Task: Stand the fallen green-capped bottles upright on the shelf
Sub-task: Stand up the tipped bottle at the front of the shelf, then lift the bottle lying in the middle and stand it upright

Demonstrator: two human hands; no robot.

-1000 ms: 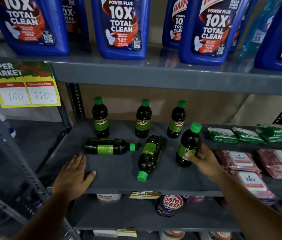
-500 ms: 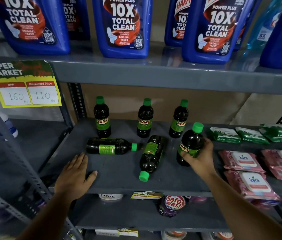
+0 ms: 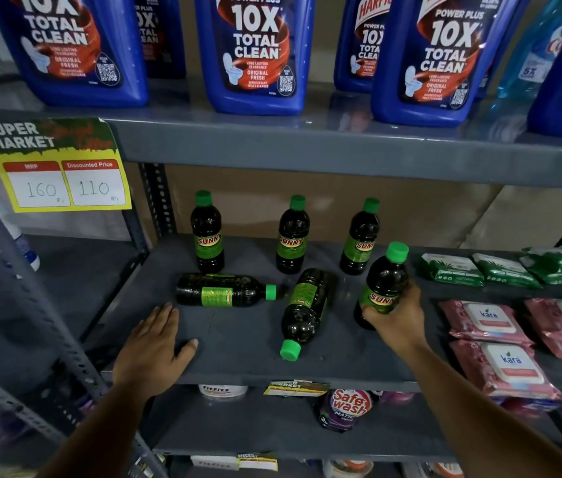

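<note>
R hand [image 3: 397, 317] grips bottle [image 3: 383, 284], prob. upright.

Right hand [image 3: 397, 315] grips upright bottle [image 3: 383, 286] (two bottles lie fallen).

Two fallen green-capped bottles [image 3: 226, 290] [image 3: 305, 310]

Grey shelf [image 3: 238, 339] is carrying three upright bottles [image 3: 292, 236], two fallen bottles [image 3: 224, 290], wipe packs [image 3: 486, 319]; left hand [image 3: 150, 350] is resting flat.
</note>
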